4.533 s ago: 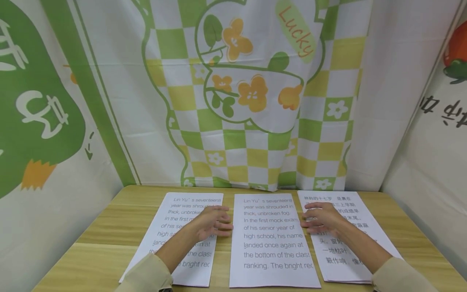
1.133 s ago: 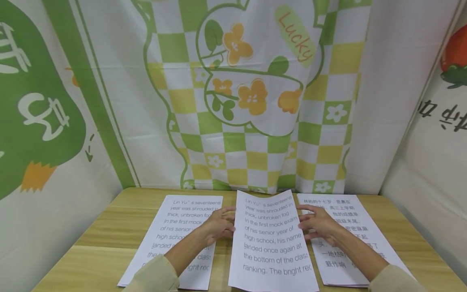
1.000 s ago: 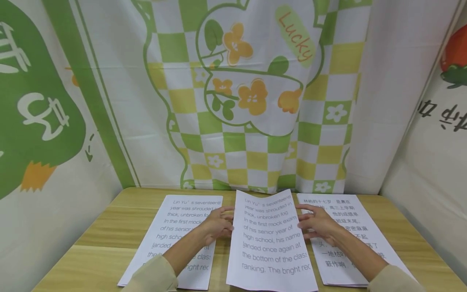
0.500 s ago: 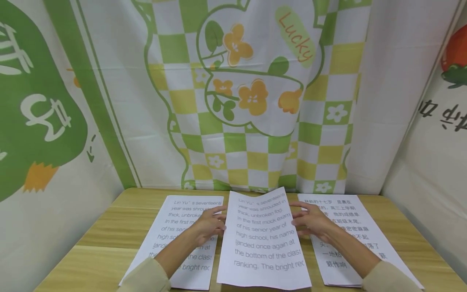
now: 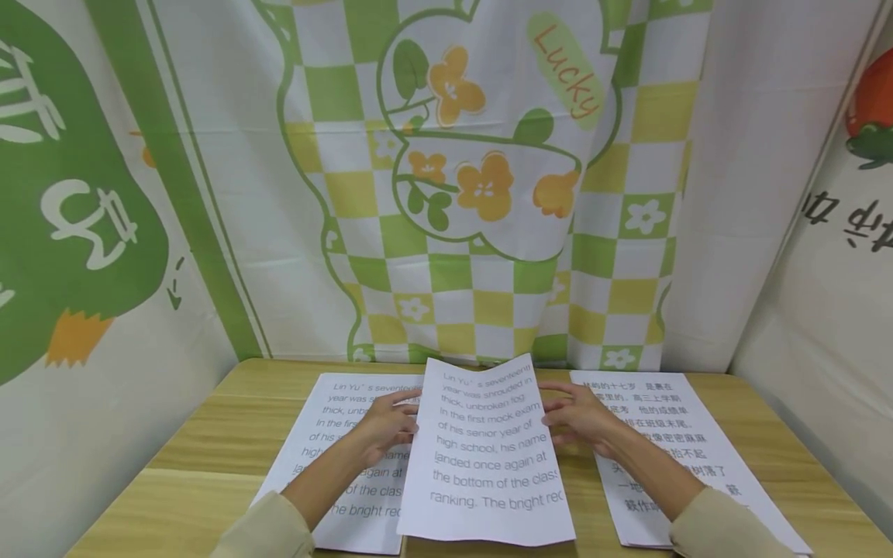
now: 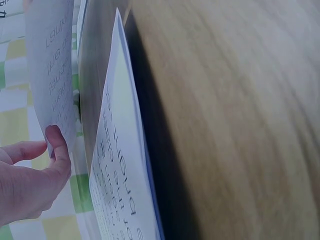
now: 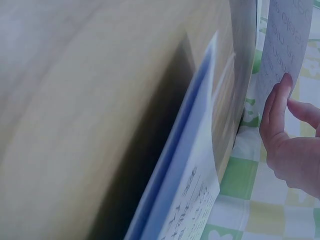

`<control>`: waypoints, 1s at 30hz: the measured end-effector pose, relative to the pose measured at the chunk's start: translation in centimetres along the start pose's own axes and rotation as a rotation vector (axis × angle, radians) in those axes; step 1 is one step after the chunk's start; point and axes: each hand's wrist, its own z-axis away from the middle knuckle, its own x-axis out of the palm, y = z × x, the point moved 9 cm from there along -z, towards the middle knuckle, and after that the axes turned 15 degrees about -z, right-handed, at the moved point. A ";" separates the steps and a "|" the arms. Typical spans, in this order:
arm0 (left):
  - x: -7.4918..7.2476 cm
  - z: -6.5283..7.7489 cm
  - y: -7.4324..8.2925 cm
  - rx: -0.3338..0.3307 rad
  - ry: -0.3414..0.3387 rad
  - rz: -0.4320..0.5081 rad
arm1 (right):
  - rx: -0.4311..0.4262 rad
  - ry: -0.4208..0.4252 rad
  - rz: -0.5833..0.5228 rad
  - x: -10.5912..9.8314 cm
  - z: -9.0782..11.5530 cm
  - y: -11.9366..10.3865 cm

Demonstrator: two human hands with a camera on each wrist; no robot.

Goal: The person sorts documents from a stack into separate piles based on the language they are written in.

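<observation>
A white sheet of paper [image 5: 488, 465] with printed English text is held up off the table, bowed between both hands. My left hand [image 5: 387, 425] pinches its left edge; in the left wrist view the thumb and a finger of the left hand [image 6: 37, 172] meet at the paper's edge. My right hand [image 5: 579, 417] pinches the right edge, and the right wrist view shows the right hand [image 7: 295, 145] with the sheet [image 7: 285, 45] at its fingertips. Under the left forearm lies a stack of English-text paper [image 5: 356, 535], partly covered by the raised sheet.
A stack of paper with Chinese text [image 5: 698, 442] lies on the right under the right forearm. All rest on a wood-grain table [image 5: 174, 449]. A green and yellow checked curtain [image 5: 453, 271] hangs at the table's back edge, with printed cloth walls on both sides.
Both hands have taken hold of the middle sheet, lifted it off the table and carried it left. It now overlaps the left stack in the head view.
</observation>
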 end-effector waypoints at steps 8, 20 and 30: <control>-1.6 0.3 -0.4 0.000 0.046 0.009 | -0.003 -0.041 -0.016 1.6 -0.7 -0.2; -3.6 0.9 -1.4 -0.019 0.056 0.005 | -0.021 -0.077 -0.042 3.8 -1.5 -0.2; -5.3 1.3 -1.9 -0.020 0.061 -0.015 | -0.018 -0.074 -0.042 5.5 -2.4 0.1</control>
